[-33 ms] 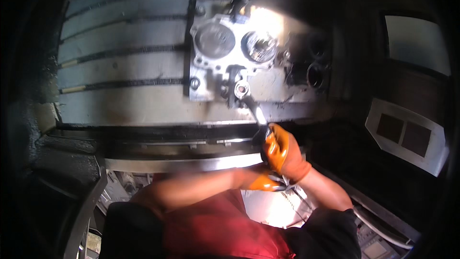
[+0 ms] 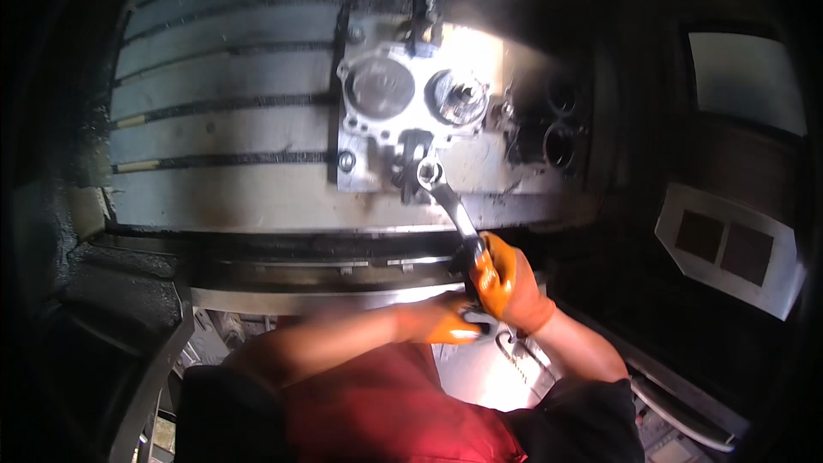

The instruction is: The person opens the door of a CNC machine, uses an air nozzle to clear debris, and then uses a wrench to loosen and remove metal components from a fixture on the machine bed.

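Observation:
My right hand [image 2: 504, 283], in an orange glove, is closed round the dark handle of a ring-ended wrench [image 2: 457, 219]. The wrench's bright ring [image 2: 430, 173] sits over the clamp [image 2: 415, 154] at the near edge of a metal workpiece [image 2: 422, 101] with two large round bores. My left hand [image 2: 450, 323], also gloved in orange, is beside the lower end of the handle, below my right hand. Its fingers are partly hidden and blurred, so whether it grips anything is unclear. A second clamp [image 2: 426, 26] stands at the workpiece's far edge.
The workpiece lies on a plate [image 2: 353, 176] on a slotted machine table [image 2: 214, 197]. Dark cylindrical parts [image 2: 559, 144] stand to its right. The machine's front ledge [image 2: 317, 298] runs before my body, and a pale panel with two dark squares [image 2: 729, 249] is at right.
My left hand has shifted slightly left, away from my right wrist. The table and workpiece appear a little lower in view. My right hand still grips the wrench.

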